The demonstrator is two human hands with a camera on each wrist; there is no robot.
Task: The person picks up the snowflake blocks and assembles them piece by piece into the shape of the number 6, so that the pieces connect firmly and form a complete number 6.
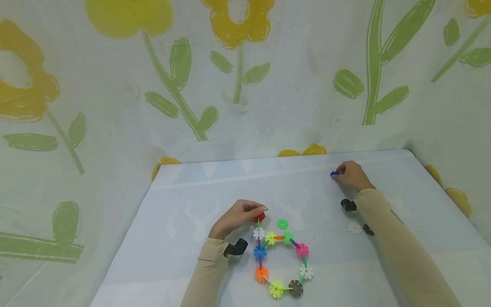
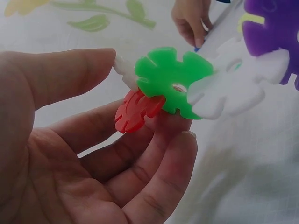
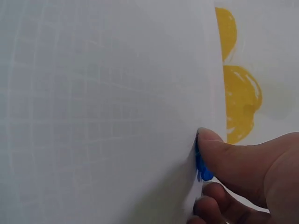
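Note:
Notched plastic snowflake discs are slotted together into a ring with a short tail; a pink disc (image 1: 301, 250) and a blue disc (image 1: 259, 252) are among them. At the tail's far end my left hand (image 1: 238, 214) pinches the chain near a red disc (image 2: 135, 114). A small white disc (image 2: 124, 71) meets the thumb tip, and a green disc (image 2: 163, 70) rests by the fingertips. Farther right, my right hand (image 1: 353, 176) pinches a loose dark blue disc (image 3: 203, 167) between thumb and fingers, near the table's back edge. The fingers partly hide that disc.
A loose green disc (image 1: 282, 224) lies just beyond the ring. Beside the right forearm are a loose white disc (image 1: 354, 228) and a dark brown disc (image 1: 369, 230). The white table (image 1: 153, 238) meets a flower-patterned cloth (image 1: 291, 85) behind it.

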